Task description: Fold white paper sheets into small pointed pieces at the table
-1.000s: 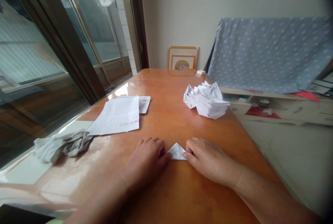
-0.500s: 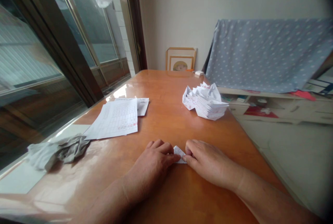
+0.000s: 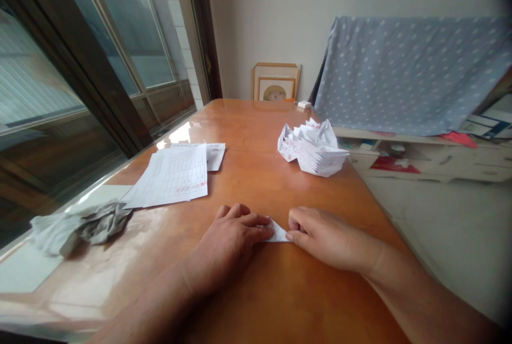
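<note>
A small folded paper point(image 3: 276, 232), white with faint printed lines, lies on the wooden table in front of me, its upper edge sloping down to a point at the right. My left hand point(image 3: 238, 232) holds the left part down with thumb and fingers, which cover that end. At the right tip my right hand point(image 3: 316, 237) pinches the paper between thumb and curled index finger. Farther off on the right stands a stack of folded paper pieces point(image 3: 314, 149), nested tightly with pointed tips sticking up. Flat printed sheets point(image 3: 172, 176) lie in a pile to the left.
Grey and pale cloths point(image 3: 86, 226) lie crumpled along the left side of the wooden table point(image 3: 248, 168). A small white box point(image 3: 304, 104) sits at the far edge. Beyond are framed pictures point(image 3: 276, 81) and a dotted blue cloth point(image 3: 404, 74) above a low cabinet.
My right hand has slid slightly right along the paper to its tip, and more of the paper shows between my hands. The camera view has shifted a little.
</note>
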Demonstrator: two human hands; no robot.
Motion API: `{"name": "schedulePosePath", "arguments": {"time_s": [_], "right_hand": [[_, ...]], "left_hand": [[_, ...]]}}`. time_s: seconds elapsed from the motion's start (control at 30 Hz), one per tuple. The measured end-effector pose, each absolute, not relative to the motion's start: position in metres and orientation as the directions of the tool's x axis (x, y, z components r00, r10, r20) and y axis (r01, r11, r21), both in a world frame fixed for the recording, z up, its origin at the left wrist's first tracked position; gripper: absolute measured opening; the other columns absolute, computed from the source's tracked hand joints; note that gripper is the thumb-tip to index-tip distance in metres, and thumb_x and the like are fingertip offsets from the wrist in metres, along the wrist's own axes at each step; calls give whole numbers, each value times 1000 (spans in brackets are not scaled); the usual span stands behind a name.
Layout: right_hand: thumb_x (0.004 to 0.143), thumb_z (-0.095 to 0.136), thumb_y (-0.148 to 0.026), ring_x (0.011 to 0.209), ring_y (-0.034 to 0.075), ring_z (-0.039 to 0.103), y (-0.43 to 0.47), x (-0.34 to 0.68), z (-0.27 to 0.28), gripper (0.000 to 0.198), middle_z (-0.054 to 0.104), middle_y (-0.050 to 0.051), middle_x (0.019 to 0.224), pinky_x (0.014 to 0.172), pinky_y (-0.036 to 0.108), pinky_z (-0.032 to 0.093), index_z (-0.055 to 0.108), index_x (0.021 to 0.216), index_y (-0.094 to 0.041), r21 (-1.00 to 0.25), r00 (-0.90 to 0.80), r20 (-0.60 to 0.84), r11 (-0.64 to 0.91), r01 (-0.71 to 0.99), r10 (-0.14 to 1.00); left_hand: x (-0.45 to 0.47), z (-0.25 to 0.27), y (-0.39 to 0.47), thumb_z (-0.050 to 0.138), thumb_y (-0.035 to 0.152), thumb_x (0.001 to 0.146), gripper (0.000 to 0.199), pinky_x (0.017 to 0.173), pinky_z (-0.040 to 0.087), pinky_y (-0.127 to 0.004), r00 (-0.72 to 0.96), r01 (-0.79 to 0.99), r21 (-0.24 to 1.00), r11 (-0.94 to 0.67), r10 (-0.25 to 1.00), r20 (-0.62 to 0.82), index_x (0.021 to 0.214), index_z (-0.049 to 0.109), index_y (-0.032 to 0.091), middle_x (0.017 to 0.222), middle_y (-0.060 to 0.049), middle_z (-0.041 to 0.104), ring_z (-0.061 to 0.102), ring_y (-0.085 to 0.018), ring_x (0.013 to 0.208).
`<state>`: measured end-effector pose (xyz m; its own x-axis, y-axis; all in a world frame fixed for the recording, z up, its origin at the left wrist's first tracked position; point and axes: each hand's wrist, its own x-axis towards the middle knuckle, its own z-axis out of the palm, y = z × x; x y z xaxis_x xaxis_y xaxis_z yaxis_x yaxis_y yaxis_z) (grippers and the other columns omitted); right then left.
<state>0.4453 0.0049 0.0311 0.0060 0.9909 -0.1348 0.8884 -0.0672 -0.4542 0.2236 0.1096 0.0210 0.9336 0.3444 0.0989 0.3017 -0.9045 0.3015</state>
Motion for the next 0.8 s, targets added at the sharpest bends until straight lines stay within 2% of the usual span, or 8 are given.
{"name": "schedulePosePath", "arguments": {"time_s": [0.13,0.27,0.43,0.6,0.8], "right_hand": [[91,57,-23,69,14,54,2,451,38,10,64,0,80,61,28,34,60,81,-21,-434,2,-114,-52,900,993],[95,51,-16,83,17,57,-4,439,45,17,63,5,91,75,29,41,66,87,-20,-346,-114,18,113,931,993],[98,46,-14,88,19,58,-18,418,45,24,64,6,99,82,34,47,69,100,-20,-236,-227,24,226,945,974],[93,57,-16,95,24,60,-23,406,36,27,68,9,110,87,39,49,68,118,-19,-49,-288,59,291,955,956],[88,65,-24,87,29,59,-17,387,26,23,70,14,99,79,46,48,74,107,-13,201,-297,27,286,937,954]], "left_hand": [[223,18,111,54,22,97,37,89,34,-43,938,285,311,-907,330,103,125,67,41,134,5,66,51,-26,109],[223,20,112,54,24,97,33,90,35,-43,937,283,313,-907,331,110,123,69,40,132,5,67,51,-27,108],[223,21,111,53,26,98,33,90,36,-43,938,280,312,-908,328,113,123,69,42,131,6,67,51,-27,108],[223,21,112,55,28,97,32,90,36,-43,938,281,308,-909,328,114,121,69,46,130,9,67,51,-26,109],[224,25,110,55,27,97,30,90,35,-42,935,291,317,-903,338,105,115,71,43,128,8,68,51,-26,109]]}}
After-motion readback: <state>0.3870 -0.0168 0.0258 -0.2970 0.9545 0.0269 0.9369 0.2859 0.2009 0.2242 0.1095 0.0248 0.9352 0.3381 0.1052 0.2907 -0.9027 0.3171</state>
